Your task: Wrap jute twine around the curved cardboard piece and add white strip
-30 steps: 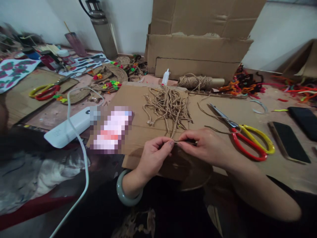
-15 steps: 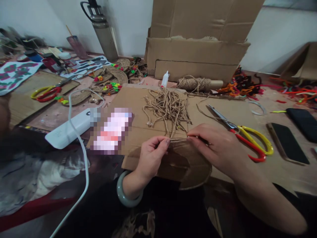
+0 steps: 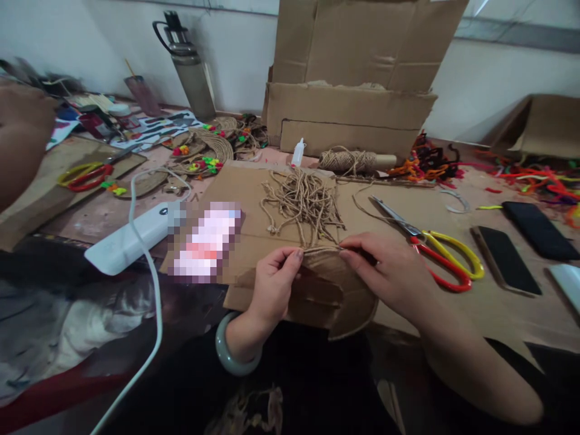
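Between my hands a short stretch of brown twine (image 3: 321, 249) runs sideways above the near edge of the cardboard. My left hand (image 3: 275, 279) pinches its left end between thumb and finger; a pale bangle (image 3: 226, 347) circles that wrist. The other end is pinched by my right hand (image 3: 385, 263). Just beyond my fingers lies a tangled heap of cut twine pieces (image 3: 306, 196). Scissors (image 3: 423, 241) with one red and one yellow handle rest to the right of my right hand. Below the twine, a rounded cardboard piece (image 3: 353, 311) sits close to my lap.
A lit phone (image 3: 206, 241) and a white power bank (image 3: 131, 238) with a cable lie left. Two dark phones (image 3: 507, 260) are right. At the back stand a twine roll (image 3: 347, 160), a glue bottle (image 3: 298, 152) and a bottle (image 3: 193, 78). Another person's arm (image 3: 22, 139) reaches in left.
My view has shifted slightly upward and to the right. Both hands keep their pinch on the twine. The other person's arm has come further into view at the left.
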`<state>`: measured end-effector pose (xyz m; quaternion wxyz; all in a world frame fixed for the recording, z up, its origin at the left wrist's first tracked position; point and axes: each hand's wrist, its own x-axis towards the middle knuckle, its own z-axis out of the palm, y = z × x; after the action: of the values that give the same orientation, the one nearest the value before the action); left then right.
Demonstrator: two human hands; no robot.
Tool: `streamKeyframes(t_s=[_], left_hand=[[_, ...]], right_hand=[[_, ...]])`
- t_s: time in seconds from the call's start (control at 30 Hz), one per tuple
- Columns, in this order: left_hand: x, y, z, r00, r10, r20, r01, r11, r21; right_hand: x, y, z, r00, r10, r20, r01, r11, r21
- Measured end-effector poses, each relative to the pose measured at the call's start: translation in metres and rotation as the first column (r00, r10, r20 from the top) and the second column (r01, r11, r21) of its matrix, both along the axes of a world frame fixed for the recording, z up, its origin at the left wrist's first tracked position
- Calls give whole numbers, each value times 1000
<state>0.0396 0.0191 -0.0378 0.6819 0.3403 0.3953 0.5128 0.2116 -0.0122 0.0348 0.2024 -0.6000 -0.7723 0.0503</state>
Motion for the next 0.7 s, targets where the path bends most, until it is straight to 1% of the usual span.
streamKeyframes(t_s=[0.17,0.27,0.33,0.4,0.57,0.63,0.7], left_hand=[[0,0,4,998,-40,55,41,999,-6],[-1,-1,6,991,-95,95,98,995,-30],[-3,-1,8,982,-147,119,154,987,-51],[-5,-1,10,972,-199,122,208,976,-66],[-7,0,17,969,-233,82,240,966,-100],[-8,1,19,952,-301,57,305,947,-104],[-9,1,20,921,-389,6,388,919,-71]], right_hand=[[3,8,1,990,-10,-144,-5,994,-105],[8,11,5,984,-15,-175,-7,992,-123],[12,13,9,983,8,-184,-35,989,-143],[15,13,15,982,51,-181,-82,983,-164],[19,9,28,984,151,-98,-170,957,-233],[16,8,30,976,207,-68,-217,940,-263],[12,8,30,964,263,-48,-265,922,-283]])
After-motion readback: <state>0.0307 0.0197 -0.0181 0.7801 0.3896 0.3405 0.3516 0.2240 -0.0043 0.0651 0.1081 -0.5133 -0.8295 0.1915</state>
